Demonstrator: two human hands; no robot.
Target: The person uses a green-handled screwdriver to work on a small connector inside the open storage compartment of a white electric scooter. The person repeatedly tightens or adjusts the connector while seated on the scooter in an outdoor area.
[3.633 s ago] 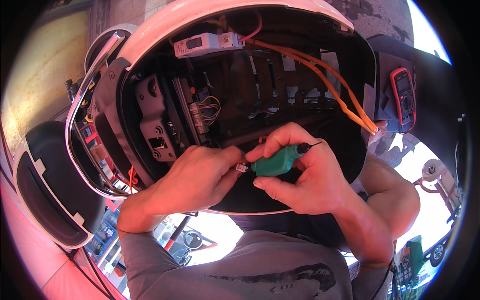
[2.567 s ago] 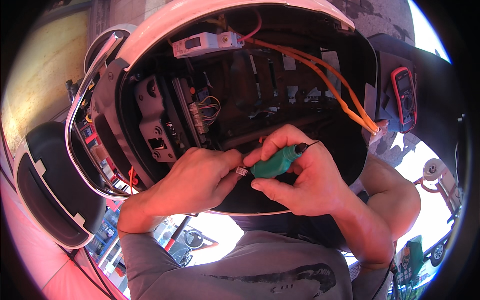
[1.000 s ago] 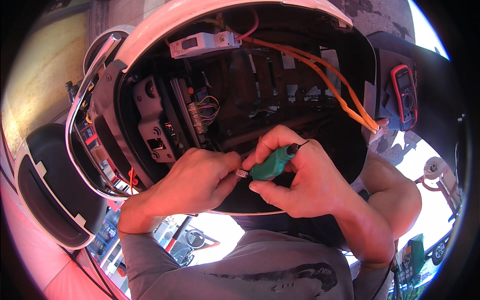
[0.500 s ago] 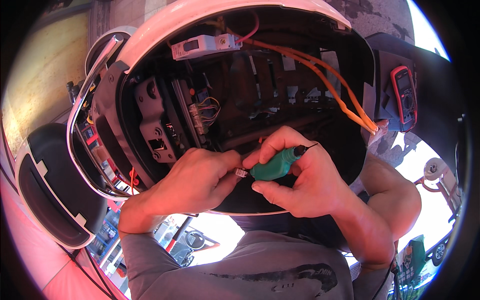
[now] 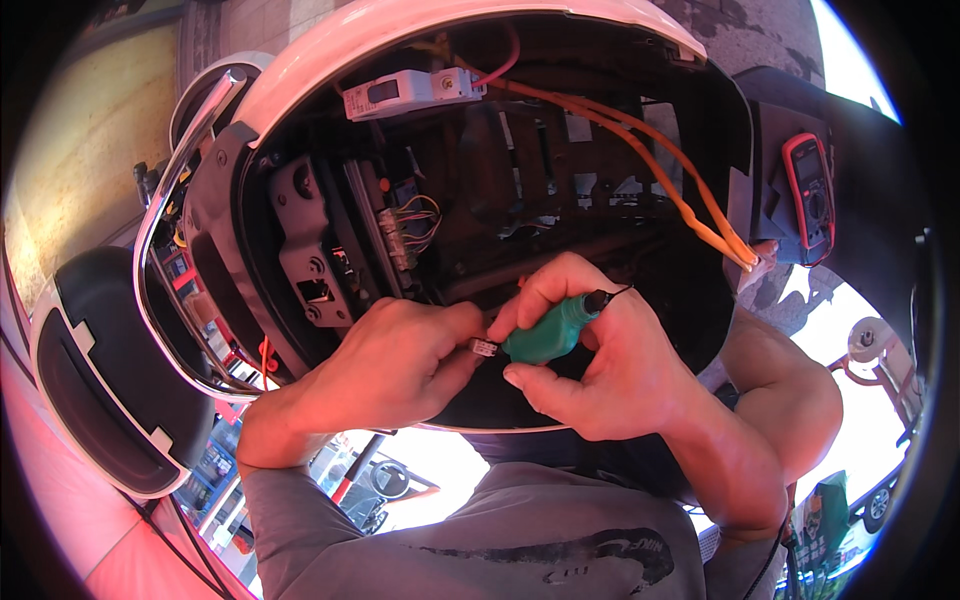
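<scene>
My left hand [image 5: 405, 355] is closed in a pinch on a small pale multi-pin connector [image 5: 484, 348] over the near side of the open compartment. My right hand [image 5: 630, 365] curls around a green, bulb-shaped tool [image 5: 545, 338] with a black collar; its exact kind is not clear. A thin dark line runs from the collar. The tool's broad end faces the connector, very close to it, though contact cannot be made out. Between the two hands, fingertips almost meet. Thin wires [image 5: 425, 222] run to a clear-cased connector block [image 5: 396, 240] inside the compartment, beyond my left hand.
The compartment sits in a pale scooter body [image 5: 330, 55]. At its far side is a white circuit breaker [image 5: 400, 93]; orange cables [image 5: 640, 140] cross to the right. A red-edged multimeter [image 5: 808, 195] lies at right. A black-and-white seat [image 5: 110, 370] stands at left.
My right hand and the green tool have shifted very slightly, and the tool is turned a little. The left hand keeps its pinch on the connector.
</scene>
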